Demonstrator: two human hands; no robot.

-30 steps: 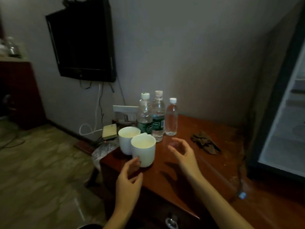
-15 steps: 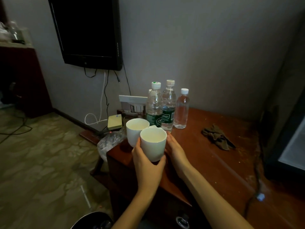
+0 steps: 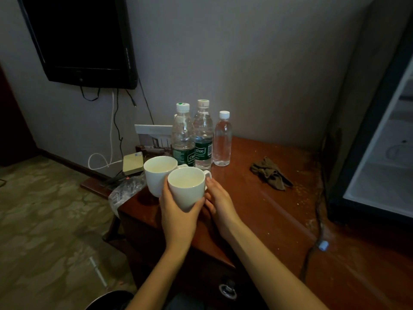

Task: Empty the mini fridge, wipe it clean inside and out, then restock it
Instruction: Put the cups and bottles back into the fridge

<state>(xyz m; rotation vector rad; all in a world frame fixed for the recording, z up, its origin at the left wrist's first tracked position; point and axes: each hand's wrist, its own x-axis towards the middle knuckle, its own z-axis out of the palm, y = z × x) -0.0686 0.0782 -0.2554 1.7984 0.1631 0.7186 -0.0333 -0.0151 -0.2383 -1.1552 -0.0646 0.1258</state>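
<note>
At the desk's [image 3: 257, 211] corner, left hand [image 3: 178, 212] wraps the upright mug [image 3: 187, 192], right hand's [image 3: 221, 203] fingers [image 3: 210, 182] touch its right-pointing handle [image 3: 208, 173]

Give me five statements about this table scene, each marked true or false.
1. The left hand grips the near mug. True.
2. Four bottles stand behind the mugs. False: there are three bottles.
3. The rag lies on the table, touched by neither hand. True.
4. The fridge is closed. False: the fridge stands open, its inside showing.
5. The right hand holds the rag. False: the right hand touches the near mug by its handle.
</note>
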